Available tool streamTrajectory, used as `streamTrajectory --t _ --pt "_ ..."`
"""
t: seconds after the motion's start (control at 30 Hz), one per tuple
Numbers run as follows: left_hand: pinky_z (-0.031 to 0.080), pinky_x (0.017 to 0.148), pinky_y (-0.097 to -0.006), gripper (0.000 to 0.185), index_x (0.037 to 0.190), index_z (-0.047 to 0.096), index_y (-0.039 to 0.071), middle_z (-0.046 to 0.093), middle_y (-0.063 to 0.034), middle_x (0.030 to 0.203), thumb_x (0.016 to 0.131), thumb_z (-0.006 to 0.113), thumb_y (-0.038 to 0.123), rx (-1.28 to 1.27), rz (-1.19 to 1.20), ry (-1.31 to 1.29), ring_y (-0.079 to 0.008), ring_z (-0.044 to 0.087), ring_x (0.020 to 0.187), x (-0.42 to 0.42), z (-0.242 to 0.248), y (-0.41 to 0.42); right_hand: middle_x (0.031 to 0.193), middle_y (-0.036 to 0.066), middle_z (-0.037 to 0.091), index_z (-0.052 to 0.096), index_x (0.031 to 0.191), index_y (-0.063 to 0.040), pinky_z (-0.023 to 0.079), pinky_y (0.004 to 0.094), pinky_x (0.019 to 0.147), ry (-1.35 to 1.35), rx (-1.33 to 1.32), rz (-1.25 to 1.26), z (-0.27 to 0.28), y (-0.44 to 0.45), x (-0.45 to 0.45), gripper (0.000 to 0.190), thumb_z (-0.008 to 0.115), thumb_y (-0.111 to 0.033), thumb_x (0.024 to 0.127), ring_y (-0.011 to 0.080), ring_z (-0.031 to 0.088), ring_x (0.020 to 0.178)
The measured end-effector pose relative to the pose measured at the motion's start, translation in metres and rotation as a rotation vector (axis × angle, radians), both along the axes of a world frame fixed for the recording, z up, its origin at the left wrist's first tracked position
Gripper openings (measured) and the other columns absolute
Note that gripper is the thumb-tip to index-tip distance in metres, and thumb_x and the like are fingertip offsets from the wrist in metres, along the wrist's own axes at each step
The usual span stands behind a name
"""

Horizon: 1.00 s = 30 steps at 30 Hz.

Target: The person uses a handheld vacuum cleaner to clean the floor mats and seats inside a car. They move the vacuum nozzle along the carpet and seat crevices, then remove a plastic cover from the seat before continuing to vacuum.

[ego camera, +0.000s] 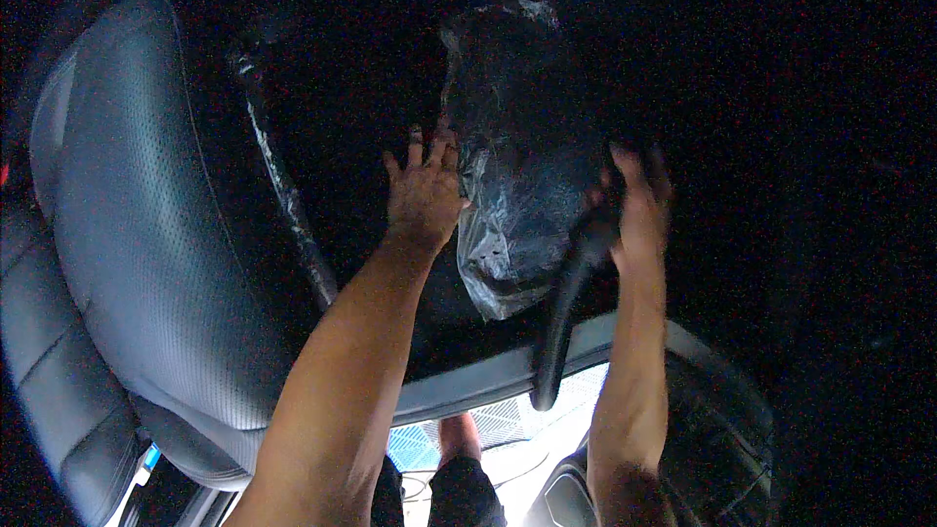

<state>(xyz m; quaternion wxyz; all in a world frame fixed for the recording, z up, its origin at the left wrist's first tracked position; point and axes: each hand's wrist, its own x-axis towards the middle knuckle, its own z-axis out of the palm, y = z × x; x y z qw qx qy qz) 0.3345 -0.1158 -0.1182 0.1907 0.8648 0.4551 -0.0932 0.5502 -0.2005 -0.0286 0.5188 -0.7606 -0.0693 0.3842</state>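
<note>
My left hand (424, 194) lies with its fingers spread on the dark floor of a car's front footwell, against the left edge of a clear plastic sheet (494, 249). The crumpled sheet covers a dark area, probably a floor mat. My right hand (640, 201) is at the sheet's right side, blurred, its fingers curled about the upper end of a dark tubular tool (560, 329). The tool slants down towards the door sill, and its far end is hidden in shadow and by the hand.
A perforated dark car seat (146, 197) fills the left side, with a metal seat rail (274, 168) beside it. The door sill (468, 377) crosses below. Outside are my legs (465, 487) and a bright grated floor (501, 421). A door panel (721, 424) stands at the lower right.
</note>
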Motion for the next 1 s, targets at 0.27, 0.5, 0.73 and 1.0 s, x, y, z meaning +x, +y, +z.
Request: streamTrajectory --t 0.27,0.5,0.73,1.0 --pt "0.029 0.116 -0.075 0.106 0.165 0.028 0.006 0.024 -0.0143 0.172 0.085 0.077 0.055 0.117 -0.044 0.008 -0.0426 0.031 0.154 -0.006 -0.04 -0.031 0.089 0.008 0.068 0.039 0.156 -0.006 0.057 0.0372 0.064 0.004 -0.04 0.65 -0.06 -0.025 -0.104 0.073 0.068 -0.041 0.099 0.0218 0.066 0.065" --pt "0.031 0.113 -0.0757 0.104 0.164 0.03 0.007 0.021 -0.0154 0.173 0.083 0.081 0.048 -0.013 -0.007 0.009 -0.0447 0.032 0.152 -0.035 -0.045 -0.032 0.082 0.004 0.066 0.066 0.101 -0.009 0.055 0.0404 0.064 0.016 0.074 -0.189 -0.076 0.061 0.018 0.033 0.071 -0.041 0.093 0.0227 0.063 0.067" --pt "0.03 0.114 -0.0759 0.103 0.162 0.032 0.002 0.019 -0.0162 0.173 0.083 0.081 0.048 -0.001 0.011 0.01 -0.0446 0.03 0.153 -0.081 -0.059 -0.038 0.101 0.011 0.073 0.07 0.119 -0.008 0.058 0.0472 0.076 -0.179 0.02 0.276 -0.147 0.021 -0.039 0.044 0.067 -0.043 0.094 0.0278 0.068 0.085" --pt "0.032 0.114 -0.0745 0.093 0.159 0.04 0.002 0.018 -0.0171 0.173 0.088 0.075 0.051 0.093 -0.039 0.081 -0.0451 0.029 0.153 -0.078 -0.052 -0.042 0.097 0.007 0.071 0.068 0.118 -0.011 0.057 0.0458 0.076 0.244 0.025 -0.13 -0.128 0.029 -0.02 0.043 0.068 -0.045 0.091 0.0284 0.068 0.084"
